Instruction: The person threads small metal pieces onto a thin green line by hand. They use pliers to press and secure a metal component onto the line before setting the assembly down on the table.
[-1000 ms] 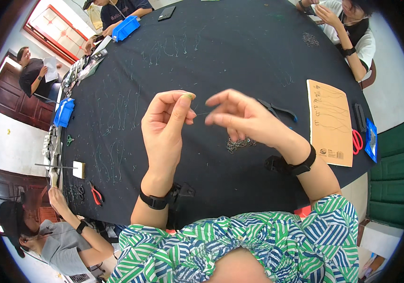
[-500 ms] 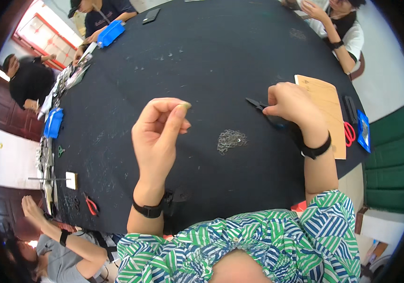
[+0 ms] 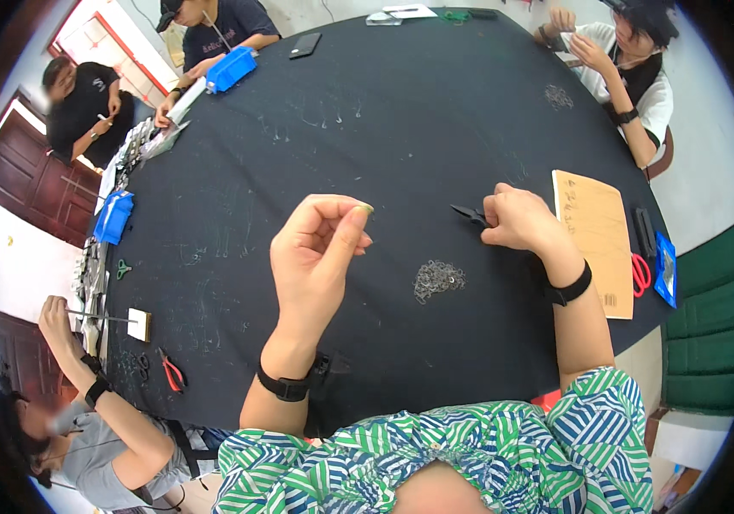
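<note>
Right hand (image 3: pixel 517 218) has gone over to the black pliers (image 3: pixel 470 214)

A second ago it was up next to the left hand (image 3: pixel 320 248), all motion blur, with the pliers lying loose off to the side. Now its thumb and curled fingers are closed on them around the joint, nose poking out toward 10 o'clock. Most of the handles are hidden under the palm, so can't tell how far apart they are.

Left hand is doing basically the same thing as before: thumb and index pressed together, other fingers curled in behind, with a greenish speck (image 3: pixel 369 208) right at the tips. Way too small for me to tell what it is, or whether it's actually being pinched.

Using a clock centred on those left fingertips, the pliers are at 3 o'clock and a little heap of small curved metal pieces (image 3: pixel 438 281) sits on the black-covered bench (image 3: pixel 453 360) at about 4:30, apart from both hands. Just past 3, beyond the right hand, there's a brown notebook (image 3: pixel 594 248) with marks on it, then red-handled scissors (image 3: pixel 641 274) and a blue packet (image 3: pixel 666 272).

Other side: red-handled pliers (image 3: pixel 173 372) between 7 and 8, white block (image 3: pixel 137 325) at 8, green scissors (image 3: pixel 123 269) at 8:30, blue bin (image 3: pixel 114 218) at 9.
</note>
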The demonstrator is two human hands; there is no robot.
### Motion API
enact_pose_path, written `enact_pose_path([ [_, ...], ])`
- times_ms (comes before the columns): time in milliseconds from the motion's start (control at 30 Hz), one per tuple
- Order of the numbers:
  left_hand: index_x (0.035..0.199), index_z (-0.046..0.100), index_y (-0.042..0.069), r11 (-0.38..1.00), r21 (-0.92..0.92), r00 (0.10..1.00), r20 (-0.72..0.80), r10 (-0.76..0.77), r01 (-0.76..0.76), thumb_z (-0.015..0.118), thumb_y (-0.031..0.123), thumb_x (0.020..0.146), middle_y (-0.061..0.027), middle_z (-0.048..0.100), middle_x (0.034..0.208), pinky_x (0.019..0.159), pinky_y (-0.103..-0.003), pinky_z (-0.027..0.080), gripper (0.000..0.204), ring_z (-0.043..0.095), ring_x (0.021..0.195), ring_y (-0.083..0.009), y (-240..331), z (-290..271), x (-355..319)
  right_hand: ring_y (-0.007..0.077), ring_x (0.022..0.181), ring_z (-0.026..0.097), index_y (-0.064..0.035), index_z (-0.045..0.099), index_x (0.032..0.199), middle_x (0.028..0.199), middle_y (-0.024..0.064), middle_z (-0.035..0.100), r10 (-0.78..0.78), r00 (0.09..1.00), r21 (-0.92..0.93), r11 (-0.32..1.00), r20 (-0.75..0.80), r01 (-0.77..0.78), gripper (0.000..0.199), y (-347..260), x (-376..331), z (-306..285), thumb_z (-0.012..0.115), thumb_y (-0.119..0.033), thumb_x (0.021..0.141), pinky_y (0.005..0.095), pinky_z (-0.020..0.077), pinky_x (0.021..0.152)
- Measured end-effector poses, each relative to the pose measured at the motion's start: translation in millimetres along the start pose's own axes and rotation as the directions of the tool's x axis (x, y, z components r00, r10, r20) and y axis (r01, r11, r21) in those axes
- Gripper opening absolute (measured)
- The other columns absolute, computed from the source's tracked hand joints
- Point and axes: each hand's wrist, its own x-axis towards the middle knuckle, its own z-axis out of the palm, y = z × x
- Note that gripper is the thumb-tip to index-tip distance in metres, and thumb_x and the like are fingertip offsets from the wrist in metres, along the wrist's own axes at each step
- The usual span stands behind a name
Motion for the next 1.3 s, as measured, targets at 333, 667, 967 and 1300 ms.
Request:
enact_pose_path([
  [333,0.100,0.066,0.000,0.999,0.021,0.999,-0.012,0.034,-0.034,0.063,0.007,0.098,-0.0044,0.067,0.096,0.065,-0.019,0.049,0.008,0.060,0.073,-0.0050,-4,-1,2,0.0260,0.079,0.056,-0.0016,0.054,0.086,0.096,0.0117,0.056,-0.367,0.812,0.441,0.700,-0.453,0.562,0.019,-49,-20,-40,0.066,-0.014,0.080,0.0356,0.0458,0.070],
  [667,0.101,0.065,-0.001,0.999,0.030,0.999,-0.025,0.029,-0.028,0.063,0.007,0.098,-0.0038,0.067,0.097,0.066,-0.019,0.049,0.009,0.060,0.073,-0.0053,-4,-1,1,0.0278,0.088,0.059,-0.0041,0.053,0.084,0.102,0.0113,0.058,-0.455,0.719,0.349,0.656,-0.525,0.669,0.023,-68,-36,-47,0.072,-0.011,0.074,0.0358,0.0482,0.074],
  [967,0.101,0.065,-0.001,0.999,0.034,0.999,-0.017,0.041,-0.040,0.063,0.006,0.098,-0.0033,0.066,0.094,0.066,-0.020,0.049,0.009,0.061,0.073,-0.0055,-6,1,0,0.0273,0.085,0.060,-0.0037,0.052,0.084,0.100,0.0111,0.058,-0.444,0.721,0.317,0.685,-0.533,0.656,0.023,-71,-39,-45,0.072,-0.011,0.073,0.0361,0.0486,0.071],
  [1300,0.098,0.064,-0.001,0.989,0.109,0.994,-0.035,0.106,-0.101,0.063,0.004,0.097,-0.0038,0.065,0.093,0.065,-0.019,0.052,0.005,0.062,0.073,-0.0057,-4,1,1,0.0275,0.080,0.060,-0.0028,0.052,0.084,0.098,0.0109,0.058,-0.427,0.742,0.333,0.698,-0.517,0.633,0.022,-75,-42,-45,0.072,-0.008,0.074,0.0362,0.0484,0.068],
])
